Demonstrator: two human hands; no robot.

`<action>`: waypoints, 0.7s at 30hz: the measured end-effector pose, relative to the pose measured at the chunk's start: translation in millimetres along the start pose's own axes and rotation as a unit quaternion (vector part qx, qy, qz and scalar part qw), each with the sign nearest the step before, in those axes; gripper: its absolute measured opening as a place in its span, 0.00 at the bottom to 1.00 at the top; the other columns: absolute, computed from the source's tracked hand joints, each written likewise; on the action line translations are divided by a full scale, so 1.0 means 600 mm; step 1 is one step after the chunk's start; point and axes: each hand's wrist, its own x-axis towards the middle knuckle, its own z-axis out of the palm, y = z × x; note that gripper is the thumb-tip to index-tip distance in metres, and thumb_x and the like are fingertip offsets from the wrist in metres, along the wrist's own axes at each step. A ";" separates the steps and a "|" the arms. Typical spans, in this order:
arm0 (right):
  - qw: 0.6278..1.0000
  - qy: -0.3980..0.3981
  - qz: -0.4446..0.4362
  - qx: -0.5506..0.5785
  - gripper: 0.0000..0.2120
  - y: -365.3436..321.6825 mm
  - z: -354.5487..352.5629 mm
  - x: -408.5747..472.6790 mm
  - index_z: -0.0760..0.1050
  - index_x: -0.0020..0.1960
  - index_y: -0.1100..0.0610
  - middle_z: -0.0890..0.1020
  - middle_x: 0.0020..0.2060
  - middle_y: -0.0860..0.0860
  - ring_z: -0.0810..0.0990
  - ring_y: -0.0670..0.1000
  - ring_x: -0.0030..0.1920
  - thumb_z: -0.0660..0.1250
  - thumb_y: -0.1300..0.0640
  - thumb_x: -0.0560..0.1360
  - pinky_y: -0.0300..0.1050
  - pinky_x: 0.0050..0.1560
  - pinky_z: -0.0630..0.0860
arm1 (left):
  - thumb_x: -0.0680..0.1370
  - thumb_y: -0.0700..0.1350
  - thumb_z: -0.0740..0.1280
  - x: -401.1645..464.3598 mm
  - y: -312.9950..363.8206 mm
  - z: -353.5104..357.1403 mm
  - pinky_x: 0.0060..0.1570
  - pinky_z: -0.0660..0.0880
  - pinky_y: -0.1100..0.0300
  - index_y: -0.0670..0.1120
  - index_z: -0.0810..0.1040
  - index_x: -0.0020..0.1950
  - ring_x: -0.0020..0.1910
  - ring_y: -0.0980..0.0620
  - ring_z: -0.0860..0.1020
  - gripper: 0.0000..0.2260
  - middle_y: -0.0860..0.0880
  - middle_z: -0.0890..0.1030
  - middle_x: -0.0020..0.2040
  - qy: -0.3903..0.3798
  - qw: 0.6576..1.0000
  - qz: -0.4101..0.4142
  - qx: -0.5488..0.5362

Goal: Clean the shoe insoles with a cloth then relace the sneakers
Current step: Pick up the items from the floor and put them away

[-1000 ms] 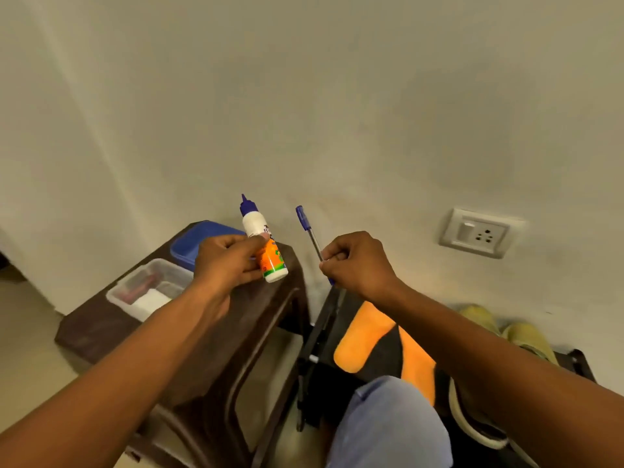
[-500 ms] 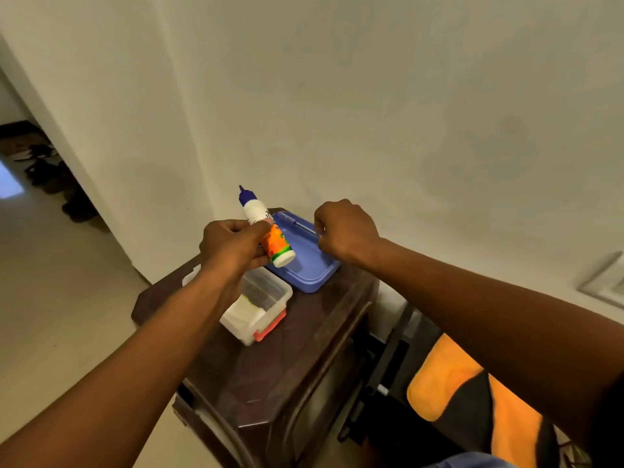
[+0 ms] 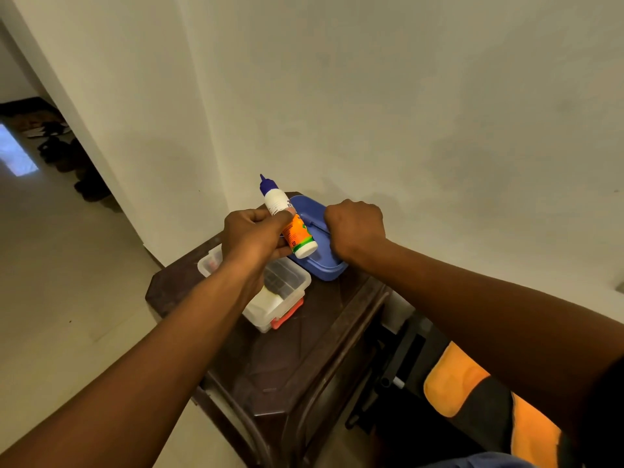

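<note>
My left hand (image 3: pixel 251 236) grips a small glue bottle (image 3: pixel 290 228), white and orange with a blue pointed cap, tilted above a clear plastic box (image 3: pixel 285 285). My right hand (image 3: pixel 354 228) is curled round a blue pen (image 3: pixel 315 225) and holds it low over a blue plastic lid (image 3: pixel 320 265). Only a short piece of the pen shows beside the knuckles. No sneakers, insoles or laces are in view. An orange cloth (image 3: pixel 452 383) lies on a black rack at the lower right.
The box and lid sit on a dark brown plastic stool (image 3: pixel 287 366) against a pale wall. A black metal rack (image 3: pixel 398 373) stands right of the stool. Several shoes (image 3: pixel 67 157) lie on the floor in the doorway at far left.
The view has swung left and down onto the stool. My right hand has lowered the pen from upright in the air to flat over the blue lid. My left hand keeps the bottle.
</note>
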 end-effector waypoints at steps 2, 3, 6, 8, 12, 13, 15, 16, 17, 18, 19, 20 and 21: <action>1.000 0.004 0.007 0.000 0.12 0.000 0.001 0.000 0.77 0.56 0.52 0.71 0.38 0.50 0.76 0.54 0.40 0.73 0.55 0.74 0.46 0.39 0.69 | 0.75 0.47 0.76 -0.001 -0.001 -0.002 0.30 0.80 0.61 0.50 0.78 0.44 0.40 0.52 0.84 0.07 0.50 0.83 0.43 -0.001 1.000 0.001 0.000; 1.000 0.005 0.009 -0.002 0.11 -0.001 0.001 0.000 0.77 0.56 0.53 0.71 0.38 0.51 0.76 0.54 0.40 0.73 0.55 0.75 0.46 0.39 0.70 | 0.75 0.47 0.76 -0.002 -0.001 -0.002 0.30 0.80 0.62 0.50 0.78 0.45 0.40 0.53 0.84 0.07 0.50 0.82 0.43 -0.002 1.000 0.002 0.002; 1.000 0.004 0.013 -0.009 0.10 -0.004 0.001 0.003 0.78 0.56 0.53 0.71 0.38 0.51 0.75 0.53 0.39 0.71 0.54 0.76 0.46 0.39 0.70 | 0.75 0.48 0.76 -0.004 0.000 -0.002 0.31 0.80 0.61 0.51 0.77 0.45 0.41 0.52 0.84 0.08 0.50 0.82 0.44 -0.001 1.000 0.005 0.004; 1.000 0.008 0.010 -0.013 0.10 -0.004 0.001 0.003 0.78 0.57 0.53 0.72 0.38 0.51 0.74 0.53 0.38 0.71 0.53 0.77 0.46 0.39 0.71 | 0.75 0.48 0.76 -0.006 0.001 -0.002 0.32 0.81 0.60 0.50 0.77 0.46 0.43 0.51 0.84 0.08 0.50 0.82 0.45 0.000 1.000 0.004 0.008; 0.998 0.060 0.007 0.030 0.08 0.004 -0.010 -0.001 0.78 0.55 0.55 0.73 0.39 0.51 0.79 0.55 0.41 0.69 0.54 0.77 0.45 0.39 0.71 | 0.75 0.46 0.76 -0.009 0.007 -0.001 0.36 0.83 0.57 0.49 0.78 0.47 0.45 0.48 0.85 0.08 0.46 0.83 0.48 -0.005 1.000 -0.008 -0.001; 0.993 0.087 0.010 0.077 0.08 0.008 -0.017 0.002 0.79 0.53 0.55 0.76 0.40 0.51 0.79 0.56 0.41 0.67 0.53 0.76 0.44 0.39 0.71 | 0.75 0.46 0.76 -0.008 0.011 -0.001 0.36 0.83 0.58 0.49 0.78 0.46 0.44 0.48 0.85 0.08 0.46 0.83 0.48 -0.008 1.000 -0.013 -0.009; 0.965 0.110 0.026 0.237 0.09 0.015 -0.037 0.005 0.83 0.48 0.54 0.83 0.43 0.51 0.81 0.55 0.42 0.67 0.53 0.73 0.45 0.40 0.76 | 0.76 0.45 0.76 -0.007 0.019 0.000 0.36 0.83 0.58 0.48 0.78 0.47 0.43 0.48 0.86 0.08 0.45 0.84 0.48 -0.017 0.999 -0.015 -0.028; 0.936 0.097 0.035 0.337 0.08 0.018 -0.050 0.006 0.85 0.47 0.53 0.85 0.43 0.49 0.82 0.53 0.44 0.68 0.55 0.72 0.47 0.42 0.80 | 0.76 0.44 0.76 -0.004 0.022 0.001 0.37 0.83 0.57 0.48 0.78 0.47 0.43 0.47 0.86 0.08 0.44 0.84 0.49 -0.020 0.999 -0.015 -0.035; 0.901 0.068 0.038 0.427 0.07 0.023 -0.062 0.003 0.86 0.47 0.54 0.86 0.43 0.48 0.83 0.51 0.44 0.71 0.58 0.71 0.45 0.43 0.82 | 0.76 0.44 0.76 -0.003 0.024 0.003 0.38 0.84 0.56 0.47 0.78 0.48 0.43 0.47 0.86 0.08 0.43 0.84 0.49 -0.021 0.999 -0.019 -0.039; 0.870 0.031 0.031 0.491 0.07 0.026 -0.072 0.000 0.86 0.48 0.55 0.86 0.42 0.49 0.83 0.48 0.43 0.72 0.60 0.71 0.41 0.39 0.81 | 0.75 0.44 0.76 -0.001 0.025 0.006 0.39 0.84 0.55 0.46 0.78 0.48 0.44 0.46 0.87 0.09 0.42 0.85 0.50 -0.021 0.999 -0.023 -0.039; 0.852 -0.006 0.016 0.523 0.08 0.028 -0.079 -0.004 0.86 0.50 0.57 0.86 0.43 0.50 0.83 0.47 0.42 0.74 0.60 0.71 0.35 0.34 0.79 | 0.75 0.45 0.76 0.000 0.026 0.010 0.40 0.84 0.54 0.46 0.78 0.49 0.44 0.45 0.87 0.09 0.42 0.85 0.51 -0.023 0.999 -0.027 -0.037; 0.851 -0.033 0.002 0.524 0.09 0.029 -0.081 -0.010 0.86 0.52 0.57 0.86 0.44 0.51 0.82 0.45 0.41 0.75 0.59 0.72 0.33 0.32 0.77 | 0.75 0.44 0.76 0.000 0.025 0.016 0.40 0.85 0.54 0.45 0.78 0.49 0.44 0.44 0.87 0.09 0.41 0.85 0.51 -0.026 0.999 -0.032 -0.035; 0.860 -0.037 -0.009 0.508 0.11 0.029 -0.078 -0.013 0.85 0.53 0.56 0.86 0.45 0.50 0.83 0.45 0.41 0.77 0.57 0.71 0.34 0.35 0.79 | 0.75 0.44 0.76 0.000 0.024 0.022 0.40 0.85 0.53 0.45 0.78 0.50 0.44 0.44 0.87 0.09 0.41 0.85 0.52 -0.026 0.998 -0.037 -0.033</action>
